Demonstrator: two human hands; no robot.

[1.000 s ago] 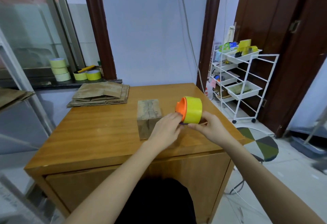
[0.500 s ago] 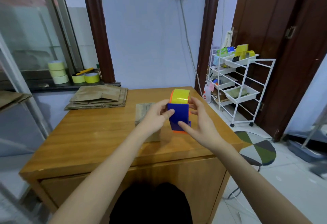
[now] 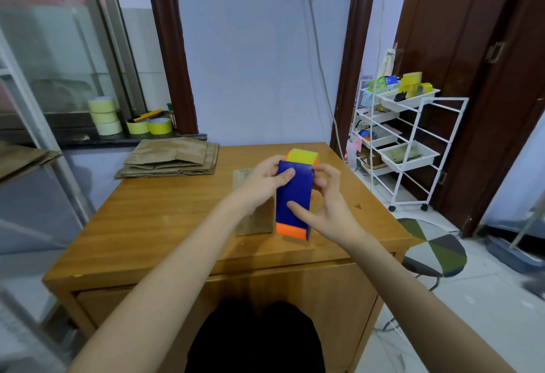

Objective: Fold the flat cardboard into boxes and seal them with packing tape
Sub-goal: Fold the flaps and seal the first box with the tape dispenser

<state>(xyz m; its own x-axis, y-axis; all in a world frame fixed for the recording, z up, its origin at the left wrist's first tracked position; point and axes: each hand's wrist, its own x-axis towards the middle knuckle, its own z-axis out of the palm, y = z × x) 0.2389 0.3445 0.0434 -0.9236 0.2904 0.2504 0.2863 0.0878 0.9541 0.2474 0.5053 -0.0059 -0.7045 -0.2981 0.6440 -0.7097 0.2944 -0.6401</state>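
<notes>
1. Wooden table (image 3: 165,219) carries a folded box (image 3: 253,219) and flat cardboard (image 3: 171,160).
2. Both hands, left hand (image 3: 262,179) and right hand (image 3: 327,204), curl their fingers around the tape dispenser (image 3: 293,195), held above it.
3. Best free the tape end before lowering onto the box seam.

blue-orange-yellow tape dispenser (image 3: 295,195), brown cardboard stack (image 3: 169,158), white cart (image 3: 413,148)

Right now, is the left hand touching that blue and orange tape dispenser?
Touching. The head view shows the left hand wrapped round the tape dispenser, thumb pressed on its blue face.
</notes>
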